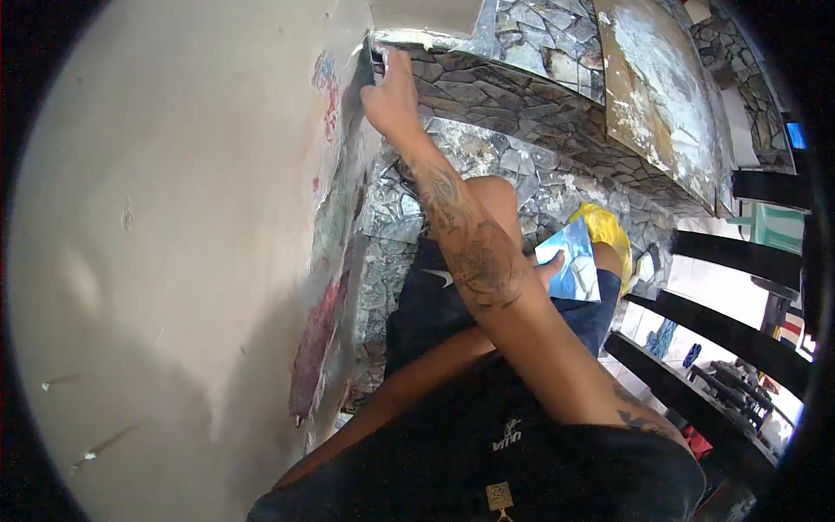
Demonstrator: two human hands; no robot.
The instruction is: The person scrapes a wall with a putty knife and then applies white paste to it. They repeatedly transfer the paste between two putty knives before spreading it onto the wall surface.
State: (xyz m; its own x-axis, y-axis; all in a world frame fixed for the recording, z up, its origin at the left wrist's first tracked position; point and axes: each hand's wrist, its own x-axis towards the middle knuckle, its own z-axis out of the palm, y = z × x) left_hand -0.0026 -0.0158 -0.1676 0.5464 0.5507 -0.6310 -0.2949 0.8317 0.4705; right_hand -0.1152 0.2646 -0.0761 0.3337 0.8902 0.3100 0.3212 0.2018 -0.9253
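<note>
My right hand [391, 97] reaches up to the corner where the plaster wall meets the stone-patterned step. Its fingers are closed right at the wall's edge; a small pale edge shows beside them, but I cannot tell what they hold. My left arm passes under the tattooed right one. My left hand [551, 268], partly hidden by that arm, grips a flat blue-and-white sheet [572, 261] with the thumb on top. The sheet lies over my knee, with white smears on it. Along the wall's edge runs a rough strip [326, 322] with grey, red and white patches.
The beige wall [191, 191] fills the left side. Stone-patterned steps [513, 104] rise ahead, and a white-smeared board [665, 104] rests on them. A yellow plastic bag [602, 228] sits by my knee. Dark slats [731, 329] stand at the right, with a green chair [777, 228] beyond.
</note>
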